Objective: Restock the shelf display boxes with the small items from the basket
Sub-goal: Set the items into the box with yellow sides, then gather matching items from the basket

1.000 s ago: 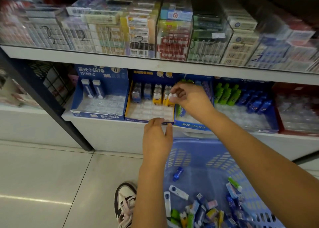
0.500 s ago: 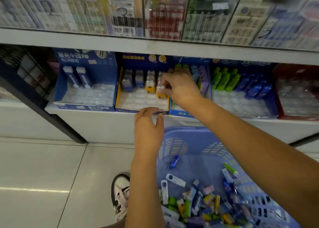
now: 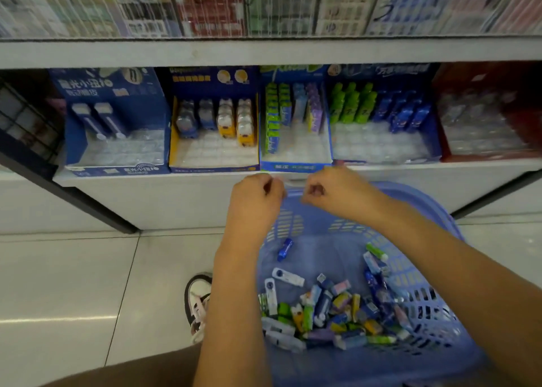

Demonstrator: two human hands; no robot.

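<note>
Our left hand (image 3: pixel 254 202) and right hand (image 3: pixel 334 194) are hovering over the far rim of the basket (image 3: pixel 328 240), fingers curled together, seemingly empty. The items (image 3: pixel 331 313) are lying in the basket; we are best picking one kind and matching its box (image 3: pixel 214 168).

my left hand (image 3: pixel 254 202) and right hand (image 3: pixel 337 194) hover side by side, fingers curled, over the far rim of the blue basket (image 3: pixel 416 194), just below the display boxes (image 3: pixel 214 168) on the shelf (image 3: pixel 146 199). small items (image 3: pixel 325 304) lie heaped in the basket.

A sneaker (image 3: pixel 199 301) rests on the pale tiled floor (image 3: pixel 73 284).
</note>
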